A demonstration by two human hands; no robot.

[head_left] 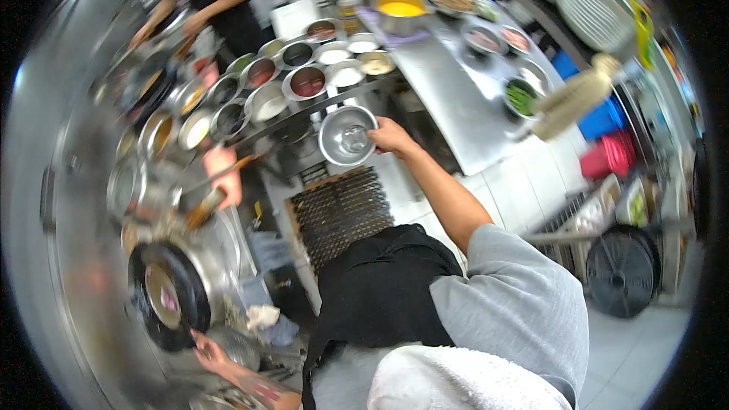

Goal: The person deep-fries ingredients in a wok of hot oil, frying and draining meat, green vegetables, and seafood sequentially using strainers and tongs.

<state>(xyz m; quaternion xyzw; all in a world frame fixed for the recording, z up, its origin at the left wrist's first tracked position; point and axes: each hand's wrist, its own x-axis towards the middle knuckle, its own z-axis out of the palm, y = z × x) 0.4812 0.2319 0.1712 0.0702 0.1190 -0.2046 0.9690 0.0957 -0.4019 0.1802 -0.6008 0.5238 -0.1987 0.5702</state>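
Left hand (209, 354) sits low at the black wok's (196, 290) edge, its grip too small for me to tell; and further out, my right hand (392, 137) clasps a steel bowl (337, 135) by its rim, just short of filled pots (285, 86), a co-worker (220, 0) beyond.

Head-worn fisheye view, facing forward and down, near the hands (392, 138)
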